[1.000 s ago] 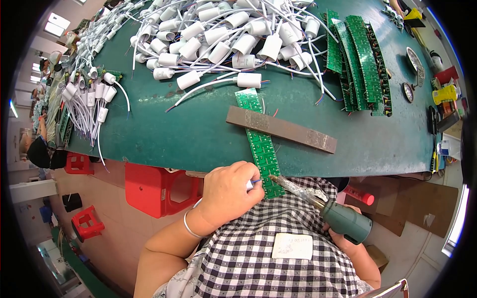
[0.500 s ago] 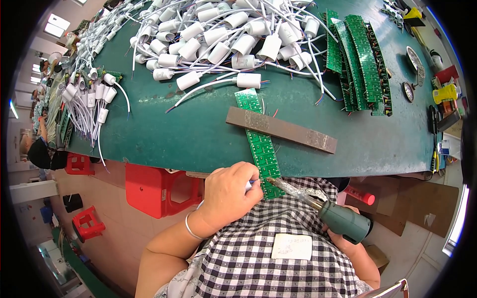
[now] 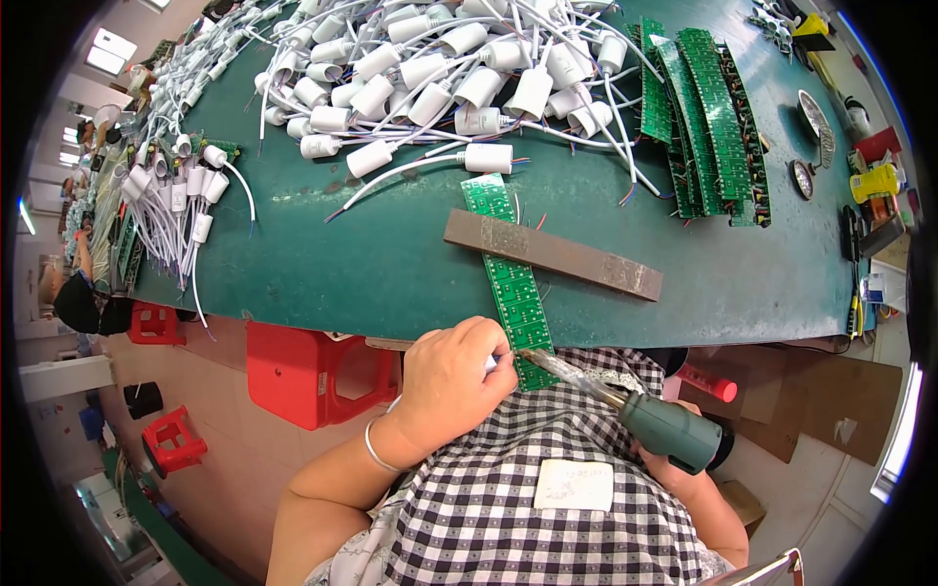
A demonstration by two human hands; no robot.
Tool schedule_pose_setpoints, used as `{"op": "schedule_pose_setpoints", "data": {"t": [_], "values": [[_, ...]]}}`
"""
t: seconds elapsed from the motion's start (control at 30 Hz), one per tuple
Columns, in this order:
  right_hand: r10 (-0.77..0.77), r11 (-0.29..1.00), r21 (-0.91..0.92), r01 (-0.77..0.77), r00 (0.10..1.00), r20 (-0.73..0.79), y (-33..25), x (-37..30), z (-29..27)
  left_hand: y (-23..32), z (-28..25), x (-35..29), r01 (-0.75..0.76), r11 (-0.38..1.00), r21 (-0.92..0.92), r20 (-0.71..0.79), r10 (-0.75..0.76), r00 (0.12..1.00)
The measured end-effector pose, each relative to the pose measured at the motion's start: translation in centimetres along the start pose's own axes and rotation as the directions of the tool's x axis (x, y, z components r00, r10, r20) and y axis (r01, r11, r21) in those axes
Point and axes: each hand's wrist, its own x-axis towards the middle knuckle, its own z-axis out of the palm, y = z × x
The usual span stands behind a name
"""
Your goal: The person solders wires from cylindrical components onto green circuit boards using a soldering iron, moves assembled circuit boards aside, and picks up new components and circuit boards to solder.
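A green circuit board strip (image 3: 518, 303) lies under a brown bar (image 3: 552, 254), its near end reaching past the table edge over my checked apron. By that end my left hand (image 3: 454, 371) is closed in a pinch on a white cable (image 3: 490, 364), which shows only in part between the fingers. My right hand (image 3: 674, 471) is wrapped round the dark green handle of a soldering gun (image 3: 669, 430), which hides some of its fingers. The gun's tip meets the board close to my left fingertips. The exact contact point is too small to make out.
A large heap of white lamp holders with cables (image 3: 430, 73) covers the far table (image 3: 342, 264). Stacked circuit boards (image 3: 718, 127) stand at the right. A smaller cable bundle (image 3: 176, 195) lies left. Red stools (image 3: 318, 376) stand below the table edge.
The soldering gun has shifted slightly left and up, its tip moving a little closer to my left fingertips. My left hand and the board have hardly moved.
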Motion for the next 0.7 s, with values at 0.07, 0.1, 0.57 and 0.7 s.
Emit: {"op": "schedule_pose_setpoints", "data": {"t": [0.07,0.1,0.57,0.7], "values": [[0.138,0.990,0.013,-0.138,0.990,0.009,0.0,-0.5,0.1,-0.1,0.0,0.0,0.002,1.000,-0.003,0.001,-0.002,1.000],[0.139,0.990,0.011,-0.139,0.990,0.008,0.1,-0.7,0.3,-0.1,0.0,0.0,-0.001,1.000,-0.007,-0.004,0.001,1.000],[0.270,0.942,0.194,-0.272,0.962,0.041,0.5,-1.0,-0.3,-0.1,0.2,0.2,-0.046,0.997,0.058,-0.032,0.048,0.998],[0.380,0.912,0.233,-0.339,0.910,-0.164,0.0,-1.4,0.2,0.0,0.2,0.4,-0.017,0.999,0.039,-0.022,0.018,1.000]]}}
